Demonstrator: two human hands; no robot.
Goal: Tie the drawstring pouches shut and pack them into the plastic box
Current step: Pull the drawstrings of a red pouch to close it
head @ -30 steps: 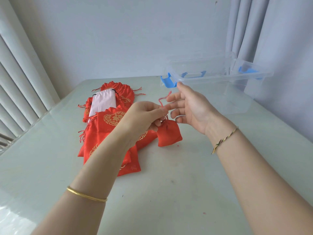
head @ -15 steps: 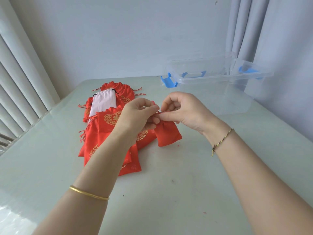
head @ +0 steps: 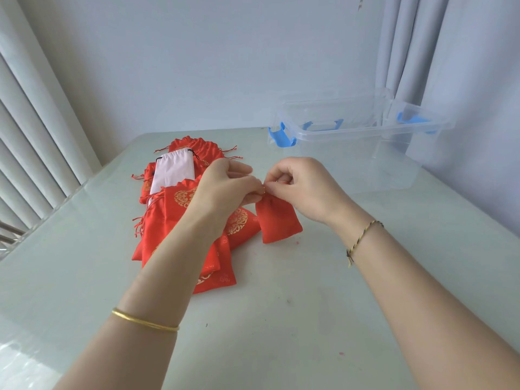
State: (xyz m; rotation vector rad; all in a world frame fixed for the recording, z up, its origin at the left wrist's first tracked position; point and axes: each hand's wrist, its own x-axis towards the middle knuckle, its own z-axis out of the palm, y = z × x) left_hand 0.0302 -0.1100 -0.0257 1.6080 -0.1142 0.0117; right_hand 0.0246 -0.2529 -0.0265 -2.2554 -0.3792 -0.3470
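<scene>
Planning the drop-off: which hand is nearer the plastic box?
Right. Both pinch the small pouch at its top: right hand just in front of the box, left hand farther left, over the pile.

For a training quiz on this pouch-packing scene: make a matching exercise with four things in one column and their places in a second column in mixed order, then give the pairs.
1. small red pouch
2. pink pouch
3. plastic box
4. gold bangle

A. on the left arm
B. on top of the red pile
C. pinched at its neck by the left hand and right hand
D. at the far right of the table, near the curtain

Pairs: 1-C, 2-B, 3-D, 4-A
</scene>
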